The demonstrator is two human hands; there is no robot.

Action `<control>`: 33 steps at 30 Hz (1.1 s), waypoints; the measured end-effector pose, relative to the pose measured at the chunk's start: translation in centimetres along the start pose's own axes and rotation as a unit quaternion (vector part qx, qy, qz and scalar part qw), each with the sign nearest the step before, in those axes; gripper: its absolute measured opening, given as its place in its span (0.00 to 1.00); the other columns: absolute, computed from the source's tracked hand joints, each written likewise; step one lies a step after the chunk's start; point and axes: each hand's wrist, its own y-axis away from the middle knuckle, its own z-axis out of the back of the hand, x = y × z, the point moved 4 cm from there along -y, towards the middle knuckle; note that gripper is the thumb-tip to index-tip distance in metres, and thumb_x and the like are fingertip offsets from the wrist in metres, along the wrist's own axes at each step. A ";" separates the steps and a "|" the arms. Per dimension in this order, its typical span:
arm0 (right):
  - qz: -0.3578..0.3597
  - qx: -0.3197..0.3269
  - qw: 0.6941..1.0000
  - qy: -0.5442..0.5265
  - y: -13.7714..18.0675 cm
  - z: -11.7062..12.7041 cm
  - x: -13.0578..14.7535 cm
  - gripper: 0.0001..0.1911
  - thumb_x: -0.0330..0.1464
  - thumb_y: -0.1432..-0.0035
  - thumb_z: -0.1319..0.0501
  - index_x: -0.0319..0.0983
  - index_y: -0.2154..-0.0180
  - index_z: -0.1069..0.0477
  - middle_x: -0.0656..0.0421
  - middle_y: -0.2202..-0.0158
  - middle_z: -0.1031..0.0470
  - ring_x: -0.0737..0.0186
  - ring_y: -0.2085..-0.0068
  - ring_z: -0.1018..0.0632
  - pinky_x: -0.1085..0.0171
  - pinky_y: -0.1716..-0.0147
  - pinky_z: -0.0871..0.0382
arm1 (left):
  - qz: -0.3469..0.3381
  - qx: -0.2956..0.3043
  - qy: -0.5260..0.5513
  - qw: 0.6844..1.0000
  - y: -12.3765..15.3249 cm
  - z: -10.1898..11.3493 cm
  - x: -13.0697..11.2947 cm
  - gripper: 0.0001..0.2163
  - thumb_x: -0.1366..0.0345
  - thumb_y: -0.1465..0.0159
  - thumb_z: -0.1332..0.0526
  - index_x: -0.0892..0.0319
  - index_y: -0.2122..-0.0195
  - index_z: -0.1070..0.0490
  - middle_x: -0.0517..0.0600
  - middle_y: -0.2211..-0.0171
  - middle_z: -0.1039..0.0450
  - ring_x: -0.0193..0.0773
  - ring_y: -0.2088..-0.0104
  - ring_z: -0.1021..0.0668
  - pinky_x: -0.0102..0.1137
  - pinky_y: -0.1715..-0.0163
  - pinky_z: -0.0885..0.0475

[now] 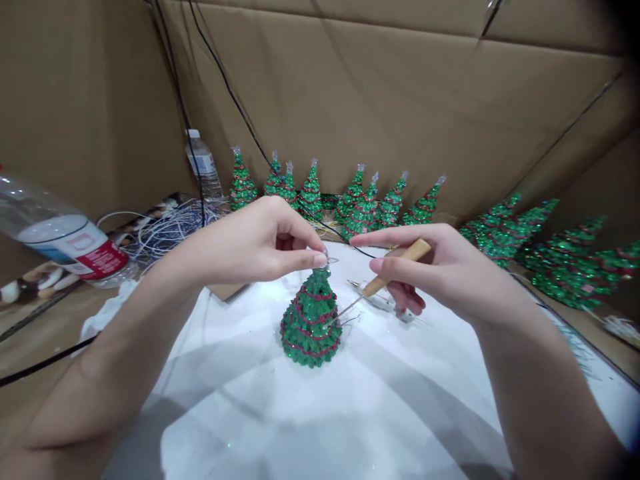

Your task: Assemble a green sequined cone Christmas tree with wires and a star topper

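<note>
A small green Christmas tree (311, 319) with red garland stands upright on the white work surface (280, 427). At its tip, the thumb and forefinger of my left hand (260, 243) pinch a small clear or silvery topper (325, 261). My right hand (425, 263) holds a wooden-handled awl (397, 269) with a thin metal shaft, its forefinger stretched out to the left. The shaft slants down to the left and its tip lies at the tree's right side; whether it touches or enters cannot be told. Thin wire shows beside the tree.
Several finished-looking trees (311, 190) line the back, more (505, 227) at the right. Tangled wire (167, 230), a large labelled bottle (65, 233) and a smaller bottle (204, 167) are at the left. A black cable (230, 90) hangs before the cardboard wall (375, 93).
</note>
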 end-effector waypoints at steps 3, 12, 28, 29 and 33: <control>0.003 -0.006 1.000 0.023 0.1 -0.2 0.2 0.22 0.36 0.44 0.38 0.41 0.47 0.29 0.65 0.85 0.31 0.68 0.84 0.33 0.67 0.86 0.39 | 0.022 0.015 -0.006 1.000 0.0 -0.1 0.1 0.13 0.59 0.37 0.41 0.62 0.64 0.21 0.50 0.76 0.24 0.33 0.76 0.27 0.24 0.82 0.39; 0.029 -0.032 0.999 -0.014 0.3 0.3 0.2 0.17 0.36 0.43 0.39 0.42 0.51 0.27 0.64 0.86 0.34 0.69 0.85 0.34 0.68 0.86 0.41 | 0.009 -0.012 -0.009 1.000 0.1 0.0 0.0 0.11 0.61 0.38 0.41 0.60 0.65 0.21 0.46 0.80 0.27 0.30 0.81 0.30 0.24 0.84 0.42; 0.066 -0.122 0.976 -0.168 0.0 2.0 0.5 0.10 0.34 0.42 0.42 0.43 0.59 0.25 0.67 0.89 0.37 0.73 0.89 0.38 0.69 0.89 0.49 | -0.062 -0.048 0.033 0.996 1.4 0.6 -2.4 0.08 0.74 0.45 0.40 0.59 0.67 0.22 0.47 0.72 0.27 0.29 0.75 0.31 0.24 0.79 0.37; 0.078 -0.121 0.974 -0.177 0.0 2.0 0.5 0.10 0.34 0.42 0.42 0.44 0.60 0.25 0.67 0.89 0.37 0.73 0.89 0.38 0.70 0.89 0.49 | -0.067 -0.047 0.031 0.996 1.5 0.6 -2.5 0.08 0.75 0.46 0.40 0.59 0.68 0.22 0.47 0.73 0.27 0.29 0.75 0.31 0.24 0.79 0.37; 0.132 -0.112 0.962 -0.213 -0.2 1.9 0.5 0.09 0.33 0.44 0.40 0.43 0.62 0.23 0.67 0.90 0.36 0.73 0.91 0.39 0.71 0.92 0.51 | -0.081 -0.046 0.030 0.995 1.5 0.6 -2.6 0.08 0.76 0.46 0.39 0.60 0.69 0.22 0.47 0.74 0.28 0.28 0.76 0.32 0.23 0.79 0.37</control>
